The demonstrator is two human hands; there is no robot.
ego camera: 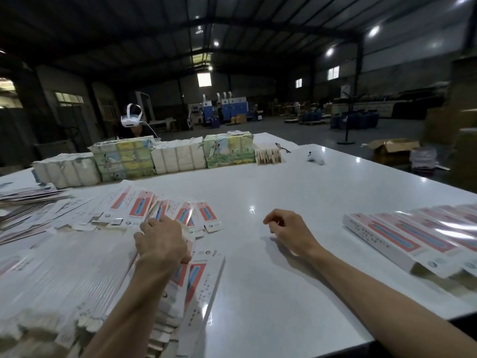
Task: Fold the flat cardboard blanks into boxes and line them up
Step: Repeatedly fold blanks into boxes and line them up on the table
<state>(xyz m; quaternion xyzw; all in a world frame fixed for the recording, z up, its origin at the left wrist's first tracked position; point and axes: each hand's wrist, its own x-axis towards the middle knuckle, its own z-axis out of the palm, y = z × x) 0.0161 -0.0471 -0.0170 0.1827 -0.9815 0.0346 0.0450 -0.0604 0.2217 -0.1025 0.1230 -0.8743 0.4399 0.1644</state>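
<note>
A big heap of flat white cardboard blanks (64,275) with red and blue print covers the table's left side. My left hand (161,240) lies on top of this heap, its fingers curled down onto the fanned blanks (134,208) at the far edge; whether it grips one is hidden. My right hand (289,232) hovers just above the bare white table (271,182), fingers loosely curled and holding nothing. At the right edge several folded boxes (402,239) lie side by side in a row.
Wrapped paper bundles (178,156) form a wall along the table's far side, with a person wearing a white headset (132,117) behind them. A small white object (316,157) lies far right. An open carton (392,148) stands on the floor beyond.
</note>
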